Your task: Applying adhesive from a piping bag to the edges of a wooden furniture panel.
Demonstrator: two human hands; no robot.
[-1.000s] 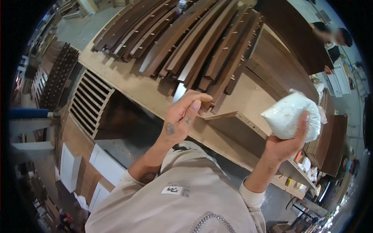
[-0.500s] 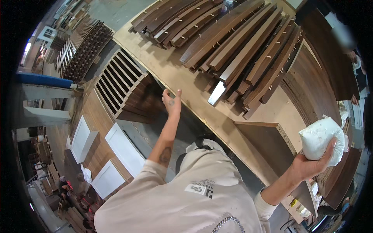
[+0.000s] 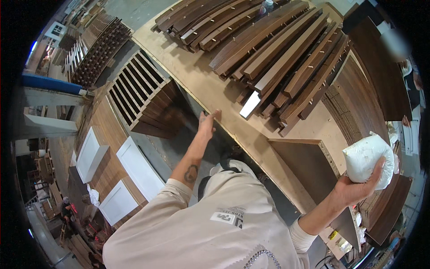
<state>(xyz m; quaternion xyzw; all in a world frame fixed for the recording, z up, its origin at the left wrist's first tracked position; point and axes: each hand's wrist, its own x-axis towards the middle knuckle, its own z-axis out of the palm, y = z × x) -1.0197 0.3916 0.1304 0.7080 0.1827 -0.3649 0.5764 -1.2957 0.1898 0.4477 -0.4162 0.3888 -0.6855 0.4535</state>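
Note:
My right hand [image 3: 358,188] grips a plump white plastic bag [image 3: 366,154] from below, its thumb up along the side. The bag is over the right part of the worktable [image 3: 251,140]; what fills it looks white, but I cannot make out its kind. My left hand [image 3: 207,125] is at the near edge of the tabletop, thumb over the top and the other fingers bent at the outer side. It holds no loose thing. Beyond it lie several dark brown curved wooden slats [image 3: 273,58] with small pale dowels sticking out of them.
A dark panel [image 3: 304,163] stands on edge on the table near my right arm. Curved brown boards [image 3: 358,96] are stacked at the right. Left of the table are a stack of slatted wooden pieces [image 3: 156,107] and white panels [image 3: 139,168]. A clear bottle [image 3: 268,5] stands among the slats.
My left hand has moved slightly right and down, from beside the table edge onto it. The white bag stays in my right hand, nearly in the same place.

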